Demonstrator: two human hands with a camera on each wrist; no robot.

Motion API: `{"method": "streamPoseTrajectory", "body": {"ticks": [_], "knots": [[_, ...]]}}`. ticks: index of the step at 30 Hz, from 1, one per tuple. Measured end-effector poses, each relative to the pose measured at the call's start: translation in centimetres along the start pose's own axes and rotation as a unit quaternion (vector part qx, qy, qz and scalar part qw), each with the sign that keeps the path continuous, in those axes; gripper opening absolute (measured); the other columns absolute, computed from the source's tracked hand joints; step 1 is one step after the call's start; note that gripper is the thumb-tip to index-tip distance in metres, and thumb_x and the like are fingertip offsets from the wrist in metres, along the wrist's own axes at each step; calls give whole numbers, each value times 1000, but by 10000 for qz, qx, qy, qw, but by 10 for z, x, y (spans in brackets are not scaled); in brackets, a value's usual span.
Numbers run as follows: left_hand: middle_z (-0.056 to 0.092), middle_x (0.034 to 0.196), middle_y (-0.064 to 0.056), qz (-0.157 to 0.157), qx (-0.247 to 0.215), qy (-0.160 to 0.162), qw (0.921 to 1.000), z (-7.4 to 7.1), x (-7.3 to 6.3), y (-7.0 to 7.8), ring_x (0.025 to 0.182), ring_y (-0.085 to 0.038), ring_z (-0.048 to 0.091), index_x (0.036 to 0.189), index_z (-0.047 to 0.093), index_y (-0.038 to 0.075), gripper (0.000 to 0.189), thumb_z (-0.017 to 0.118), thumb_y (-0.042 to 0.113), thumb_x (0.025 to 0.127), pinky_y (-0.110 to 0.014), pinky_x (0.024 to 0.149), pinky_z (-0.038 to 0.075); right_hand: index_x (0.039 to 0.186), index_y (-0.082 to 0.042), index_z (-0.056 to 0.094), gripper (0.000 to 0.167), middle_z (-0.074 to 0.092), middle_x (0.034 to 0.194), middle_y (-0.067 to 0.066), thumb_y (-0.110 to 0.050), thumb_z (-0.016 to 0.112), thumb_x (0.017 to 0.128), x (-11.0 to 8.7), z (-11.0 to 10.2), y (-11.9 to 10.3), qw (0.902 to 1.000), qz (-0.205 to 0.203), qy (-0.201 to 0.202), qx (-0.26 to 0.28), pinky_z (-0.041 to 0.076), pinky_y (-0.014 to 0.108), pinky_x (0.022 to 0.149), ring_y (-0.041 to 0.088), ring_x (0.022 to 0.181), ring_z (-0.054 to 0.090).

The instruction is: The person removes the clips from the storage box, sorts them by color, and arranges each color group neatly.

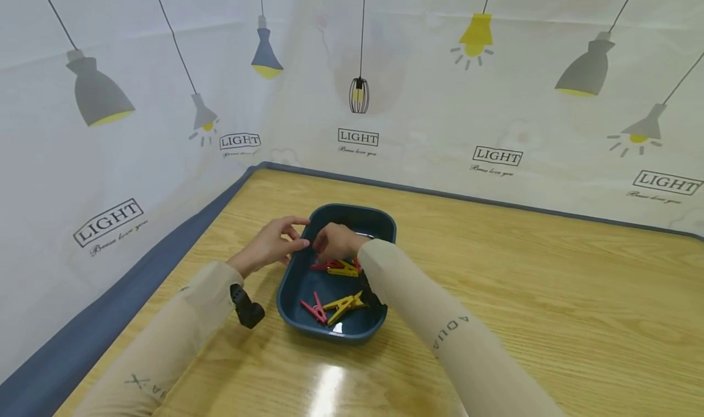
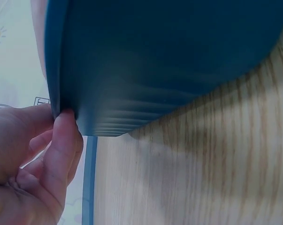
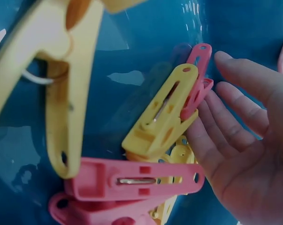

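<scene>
A dark blue rectangular tub point(image 1: 330, 335) with rounded corners stands on the table. My left hand point(image 1: 268, 246) pinches its left rim point(image 2: 54, 61) between thumb and fingers. Inside the tub is my right hand point(image 1: 338, 243), holding nothing, its fingers loosely bent beside a heap of clothespins. In the right wrist view its fingertips are next to a yellow clothespin point(image 3: 162, 112) and a pink clothespin point(image 3: 199, 61). Another pink clothespin point(image 3: 136, 180) lies lower in that heap. Toward the tub's near end lie yellow clothespins point(image 1: 345, 307) and a pink clothespin point(image 1: 316, 310). My right sleeve hides part of the tub.
The wood-grain table point(image 1: 522, 295) extends to the right of the tub. A white curtain point(image 1: 418, 117) printed with lamps hangs behind and to the left. Dark blue edging point(image 1: 440, 195) runs along the table's back. A black wrist camera point(image 1: 247, 307) sits on my left wrist.
</scene>
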State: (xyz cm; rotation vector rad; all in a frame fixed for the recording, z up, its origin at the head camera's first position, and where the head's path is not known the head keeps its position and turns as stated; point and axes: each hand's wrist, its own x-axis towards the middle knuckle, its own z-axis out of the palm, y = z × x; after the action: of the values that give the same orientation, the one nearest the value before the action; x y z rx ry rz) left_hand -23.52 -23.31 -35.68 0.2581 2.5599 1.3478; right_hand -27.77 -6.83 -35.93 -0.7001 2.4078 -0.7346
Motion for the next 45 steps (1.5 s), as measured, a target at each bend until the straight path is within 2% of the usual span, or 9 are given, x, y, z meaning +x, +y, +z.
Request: {"method": "streamPoseTrajectory", "body": {"ticks": [10, 18, 23, 37, 41, 45], "knots": [[53, 86, -12, 45, 59, 30, 10000, 0, -1, 2, 60, -17, 50, 131, 41, 7, 47, 58, 11, 86, -36, 54, 50, 110, -7, 60, 35, 59, 103, 6, -12, 70, 77, -2, 3, 1, 9996, 217, -78, 159, 44, 30, 82, 17, 91, 54], [53, 86, -12, 12, 59, 20, 10000, 0, -1, 2, 61, -17, 50, 131, 41, 7, 47, 58, 11, 86, -38, 56, 50, 112, -6, 60, 37, 59, 103, 7, -13, 70, 77, -1, 6, 1, 9996, 99, -86, -268, 44, 28, 81, 17, 88, 54], [52, 87, -12, 17, 44, 12, 10000, 0, -1, 2, 62, -17, 50, 131, 41, 6, 48, 58, 12, 86, -38, 56, 50, 111, -6, 60, 36, 59, 101, 6, -13, 70, 77, -1, 5, 0, 9994, 139, -107, -287, 45, 27, 80, 16, 86, 54], [53, 85, -12, 5, 11, 15, 10000, 1, 0, 1, 62, -17, 50, 130, 41, 6, 47, 58, 11, 86, -38, 56, 50, 107, -3, 62, 33, 60, 93, 5, -10, 69, 76, -9, -8, -2, 9996, -106, 73, 233, 47, 25, 71, 15, 79, 55], [52, 86, -12, -22, 37, 38, 10000, 1, 0, 2, 63, -17, 50, 131, 41, 7, 47, 58, 12, 86, -37, 56, 50, 109, -2, 61, 34, 60, 97, 7, -10, 68, 77, -11, -16, -3, 9992, -121, 171, 332, 48, 26, 69, 17, 80, 56], [52, 86, -12, -61, 66, 53, 9999, 1, -1, 1, 63, -18, 51, 131, 41, 7, 48, 58, 12, 86, -35, 56, 50, 111, -2, 60, 35, 60, 103, 9, -10, 67, 77, -17, -25, -3, 9987, -173, 344, 328, 48, 27, 72, 18, 88, 56]]}}
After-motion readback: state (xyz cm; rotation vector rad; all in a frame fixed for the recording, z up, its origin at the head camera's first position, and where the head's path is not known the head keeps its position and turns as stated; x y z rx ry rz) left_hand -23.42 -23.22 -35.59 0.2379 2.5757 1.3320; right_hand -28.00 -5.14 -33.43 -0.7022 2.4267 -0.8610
